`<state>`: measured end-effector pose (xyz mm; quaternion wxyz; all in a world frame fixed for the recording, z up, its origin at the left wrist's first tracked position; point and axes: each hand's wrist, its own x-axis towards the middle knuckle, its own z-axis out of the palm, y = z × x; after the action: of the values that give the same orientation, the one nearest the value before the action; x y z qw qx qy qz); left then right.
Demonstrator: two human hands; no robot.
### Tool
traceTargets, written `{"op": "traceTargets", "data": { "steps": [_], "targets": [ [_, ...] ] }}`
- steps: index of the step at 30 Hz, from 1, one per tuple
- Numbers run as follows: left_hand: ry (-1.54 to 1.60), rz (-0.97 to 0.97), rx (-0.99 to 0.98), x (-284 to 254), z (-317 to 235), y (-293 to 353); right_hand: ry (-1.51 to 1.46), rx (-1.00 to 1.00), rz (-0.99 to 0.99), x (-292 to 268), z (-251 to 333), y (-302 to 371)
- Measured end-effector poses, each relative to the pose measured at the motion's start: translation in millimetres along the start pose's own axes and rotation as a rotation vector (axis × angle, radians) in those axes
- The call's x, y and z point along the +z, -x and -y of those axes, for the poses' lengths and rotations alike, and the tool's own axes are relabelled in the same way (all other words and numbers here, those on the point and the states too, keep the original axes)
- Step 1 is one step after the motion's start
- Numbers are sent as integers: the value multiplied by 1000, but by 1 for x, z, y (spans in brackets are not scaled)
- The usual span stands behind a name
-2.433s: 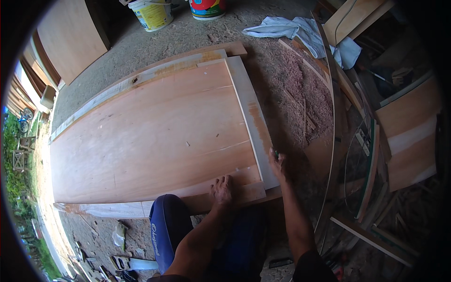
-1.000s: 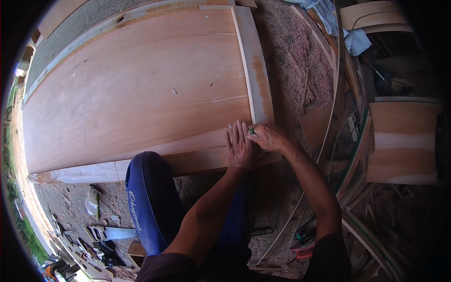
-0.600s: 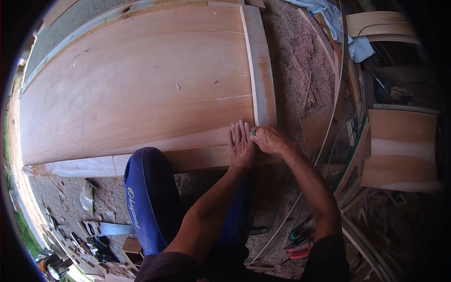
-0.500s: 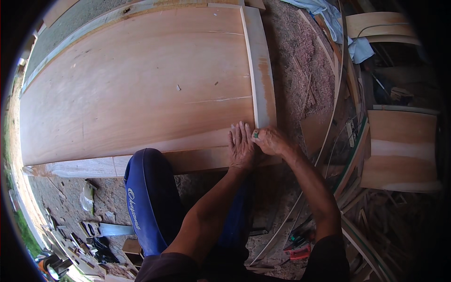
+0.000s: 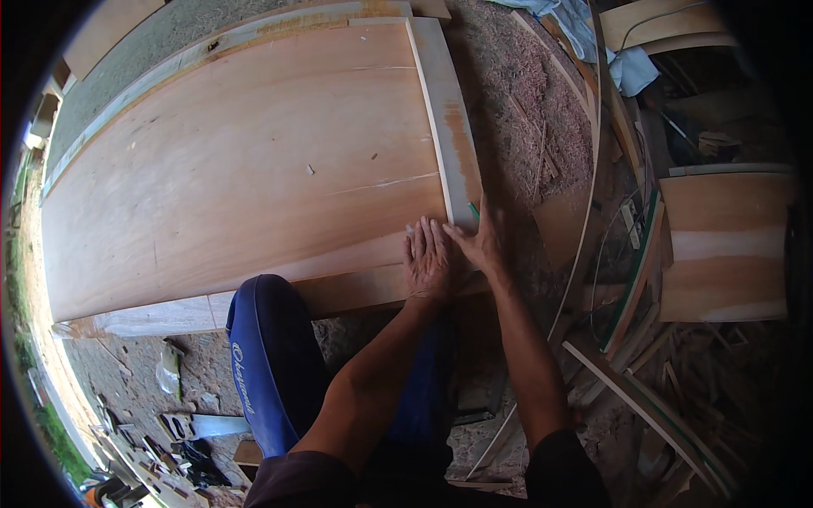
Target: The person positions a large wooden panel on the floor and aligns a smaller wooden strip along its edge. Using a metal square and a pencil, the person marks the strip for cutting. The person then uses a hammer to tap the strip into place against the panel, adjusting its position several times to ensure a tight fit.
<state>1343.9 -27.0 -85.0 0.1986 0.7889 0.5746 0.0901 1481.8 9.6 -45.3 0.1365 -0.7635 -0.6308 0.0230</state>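
Observation:
A large wooden panel [image 5: 254,161] framed with timber rails lies in front of me. My left hand [image 5: 427,267] rests flat near its near right corner, fingers together and stretched out over the near rail [image 5: 356,290]. Beside it, my right hand [image 5: 483,244] is at the corner, its thumb on the end of the right rail [image 5: 446,127] and its fingers along the outer edge. A thin green stick [image 5: 473,210], perhaps a pencil, sticks out by the right index finger; the rest of it is hidden.
My blue-clad knee [image 5: 269,339] presses by the near rail. A handsaw [image 5: 212,426] lies on the ground at lower left. Wood shavings [image 5: 533,110] cover the ground to the right, with long bent strips [image 5: 595,144], a curved wooden panel [image 5: 724,245] and scrap wood beyond.
My right hand has turned from a fist around the green stick to a spread thumb and fingers at the corner. The left hand stays flat. The view has shifted slightly.

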Motion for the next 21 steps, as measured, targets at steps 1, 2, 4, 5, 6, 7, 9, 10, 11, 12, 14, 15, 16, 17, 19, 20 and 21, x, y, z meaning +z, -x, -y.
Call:
{"op": "traceTargets", "data": {
  "steps": [1, 2, 4, 5, 6, 7, 9, 10, 11, 12, 14, 15, 16, 17, 19, 20, 21],
  "targets": [
    [40, -1, 19, -3, -2, 0, -125, 54, 61, 10, -9, 2],
    [89, 3, 46, -6, -7, 1, -241, 114, 119, 18, -24, 0],
    [234, 110, 75, -25, -13, 8, -396, 215, 268, 11, -46, 2],
    [296, 140, 75, -40, -7, 5, -440, 227, 347, -4, -45, -12],
    [293, 115, 126, -37, 2, 4, -481, 241, 426, -21, -44, -20],
    [290, 84, 171, -28, 14, 4, -558, 205, 411, -38, -42, -26],
    [339, 80, 242, -24, 17, 6, -751, 280, 433, -55, -57, -18],
    [369, 90, 247, -27, 23, 5, -860, 312, 447, -63, -53, -15],
    [400, 99, 251, -31, 28, 3, -942, 306, 508, -75, -47, -12],
    [437, 64, 233, -34, 30, 2, -973, 322, 518, -80, -44, -5],
    [509, -4, 200, -45, 32, 1, -1041, 353, 535, -85, -42, 11],
    [381, -42, 233, -52, 35, -2, -1056, 372, 594, -90, -43, 17],
    [255, -68, 269, -68, 33, -4, -1070, 351, 590, -92, -45, 29],
    [123, -99, 300, -85, 33, -6, -1089, 324, 590, -93, -44, 41],
    [-19, -86, 476, -119, 30, -17, -1168, 265, 605, -89, -48, 59],
    [-94, -81, 569, -133, 31, -25, -1186, 208, 581, -90, -43, 68],
    [-135, -50, 646, -143, 34, -33, -1202, 155, 552, -88, -35, 79]
  ]
}}
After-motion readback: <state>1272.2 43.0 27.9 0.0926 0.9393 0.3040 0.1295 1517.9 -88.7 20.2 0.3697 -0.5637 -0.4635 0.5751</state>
